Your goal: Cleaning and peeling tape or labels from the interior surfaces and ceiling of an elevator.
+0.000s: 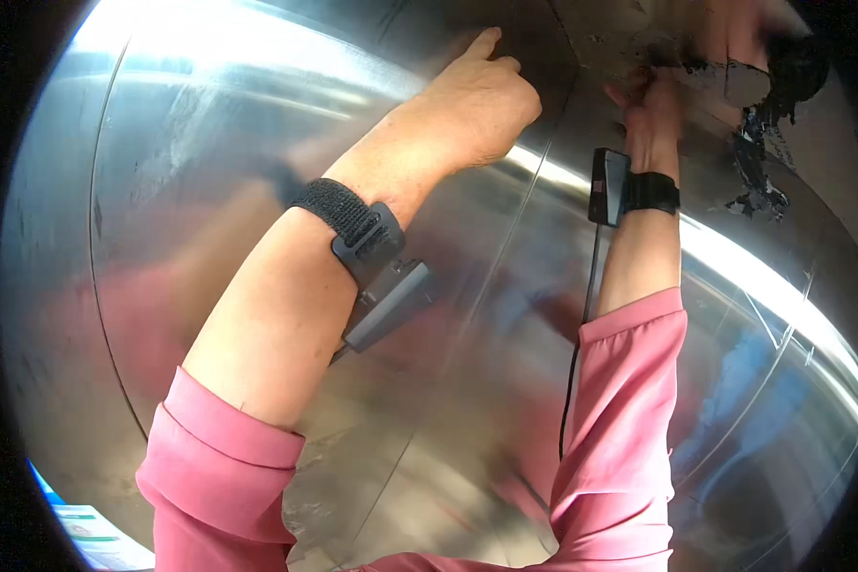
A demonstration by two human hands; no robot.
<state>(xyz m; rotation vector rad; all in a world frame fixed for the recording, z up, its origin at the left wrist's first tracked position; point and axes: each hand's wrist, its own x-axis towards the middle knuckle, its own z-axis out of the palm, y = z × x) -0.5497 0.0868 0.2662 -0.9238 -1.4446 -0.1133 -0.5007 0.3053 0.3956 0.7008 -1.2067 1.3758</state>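
Note:
My left hand (482, 100) reaches to the top middle over a shiny metal surface (457, 400), its index finger stretched out and its other fingers curled; whether anything is under them is hidden. To the right, my right hand (654, 107) is held at a dark, shaded area near the top, its fingers blurred and partly lost in shadow. I cannot tell if it holds something. Black straps with small box-shaped devices sit on both wrists, and a thin black cable (572, 386) runs along the right arm.
Torn black patches (758, 164) mark the metal at the upper right. Thin seams or lines (94, 214) cross the surface, which carries bright glare and blurred reflections. A printed sheet or package (100, 536) shows at the bottom left edge.

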